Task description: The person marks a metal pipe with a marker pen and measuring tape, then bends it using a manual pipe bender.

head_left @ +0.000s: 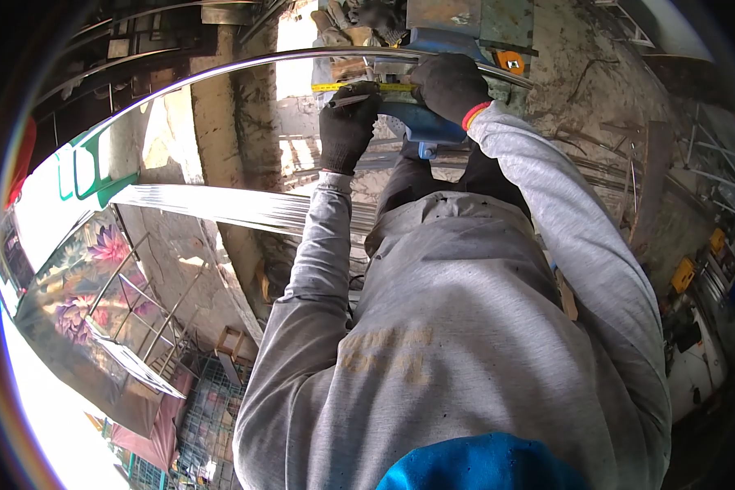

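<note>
My left hand [349,126], in a dark glove, is closed around a slim pen-like marker [349,101], beside a yellow tape measure blade [396,86]. My right hand [452,86], also gloved and with a red and yellow cuff edge, has its fingers curled over the blade's right end. A long shiny metal tube [294,55] runs just beyond both hands and passes by my right hand. Under the hands is a blue vise [429,124]. An orange and black object [510,62], perhaps the tape's case, lies right of my right hand. My right fingertips are hidden.
A bundle of shiny metal tubes [220,204] extends leftward past my left forearm. Metal pieces [363,37] lie beyond the vise. Metal frames [714,163] and yellow tools [684,274] stand at the right. A flowered sheet [82,278] hangs at the left.
</note>
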A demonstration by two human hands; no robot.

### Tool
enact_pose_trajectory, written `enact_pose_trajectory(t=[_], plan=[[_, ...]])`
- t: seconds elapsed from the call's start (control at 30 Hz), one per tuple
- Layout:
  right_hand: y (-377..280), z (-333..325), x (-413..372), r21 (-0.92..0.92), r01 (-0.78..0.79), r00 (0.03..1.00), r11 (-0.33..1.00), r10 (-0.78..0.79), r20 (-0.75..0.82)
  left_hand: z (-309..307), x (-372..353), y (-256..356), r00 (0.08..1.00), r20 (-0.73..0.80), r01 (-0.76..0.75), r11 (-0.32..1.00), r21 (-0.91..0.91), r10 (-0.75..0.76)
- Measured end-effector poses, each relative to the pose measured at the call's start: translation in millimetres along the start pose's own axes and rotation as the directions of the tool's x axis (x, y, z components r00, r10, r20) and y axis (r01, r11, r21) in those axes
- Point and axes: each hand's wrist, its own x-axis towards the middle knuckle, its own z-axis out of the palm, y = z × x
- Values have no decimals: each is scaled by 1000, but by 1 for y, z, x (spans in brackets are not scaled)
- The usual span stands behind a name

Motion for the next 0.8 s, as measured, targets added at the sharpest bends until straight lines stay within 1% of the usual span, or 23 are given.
enact_pose_trajectory(t=[0.13,0.2,0.23,0.3,0.33,0.4,0.43,0.5,0.63,0.7,0.8], plan=[[-3,-6,-2,42,-25,999,999,23,31,1,0,1,1000,12,4,1000,19,-4],[-3,-6,-2,42,-33,999,999,32,23,3,3,-4,995,13,-97,995,-9,97],[-3,-5,-2,42,-32,999,999,31,23,2,5,-6,995,12,-97,995,-9,97],[-3,-5,-1,37,-39,999,999,38,23,0,7,-8,995,33,-98,989,112,95],[-3,-5,-1,37,-39,999,999,38,23,-1,8,-9,995,33,-98,989,112,95],[-2,-3,-1,29,-35,999,999,34,13,-1,10,-14,986,46,-168,965,204,162],[-2,-2,-1,28,-35,999,999,34,12,-2,12,-16,986,46,-168,965,203,162],[0,0,-2,-1,14,999,1000,-14,-48,-2,12,-16,976,66,-216,947,236,206],[1,1,-2,18,6,998,1000,-5,-62,-1,12,-12,983,62,-184,946,266,174],[1,0,-2,9,-5,1000,1000,5,-19,-1,13,-14,962,94,-272,892,360,256],[1,1,-1,-9,8,1000,1000,-9,-29,-3,13,-16,950,133,-312,857,411,282]])
